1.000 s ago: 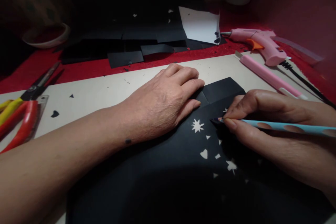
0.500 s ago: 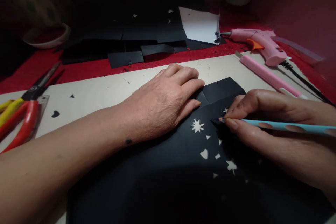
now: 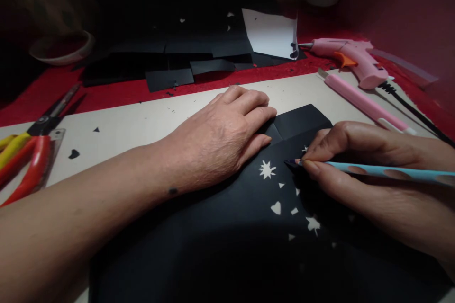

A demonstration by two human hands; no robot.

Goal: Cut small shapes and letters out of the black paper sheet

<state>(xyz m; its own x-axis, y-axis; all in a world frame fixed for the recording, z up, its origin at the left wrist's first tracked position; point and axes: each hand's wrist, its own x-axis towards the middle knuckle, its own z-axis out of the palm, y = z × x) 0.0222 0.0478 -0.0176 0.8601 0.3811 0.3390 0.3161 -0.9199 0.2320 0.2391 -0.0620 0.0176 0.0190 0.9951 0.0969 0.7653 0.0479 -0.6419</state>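
The left hand (image 3: 223, 139) lay palm down on a sheet of black paper (image 3: 220, 227), its fingers released and spread flat, pressing the sheet against a pale cutting board (image 3: 135, 125) that ran across the middle of the scene. The fingertips reached the far edge of the paper, where a folded corner showed. The right hand (image 3: 359, 170) came in from the right with its fingers grasping a light blue craft knife (image 3: 384, 172), pinched close to the dark tip, which touched the black paper just right of a star-shaped cutout (image 3: 267, 169). Nearer to the person, several smaller cutouts (image 3: 276, 208), a heart, triangles and another star, showed pale through the sheet. The paper covered the near right part of the board and ran out of view at the near edge. On the far right of the board lay a pink utility knife (image 3: 362, 102), and just beyond it a pink glue gun (image 3: 350, 57) rested on the red cloth (image 3: 106, 92). At the left edge lay scissors (image 3: 53, 113) beside red and yellow handled pliers (image 3: 24, 161). Farther back, loose black paper scraps (image 3: 177, 57) were piled on the cloth, with a white sheet (image 3: 270, 33) at their right and a shallow bowl (image 3: 62, 47) at the far left.
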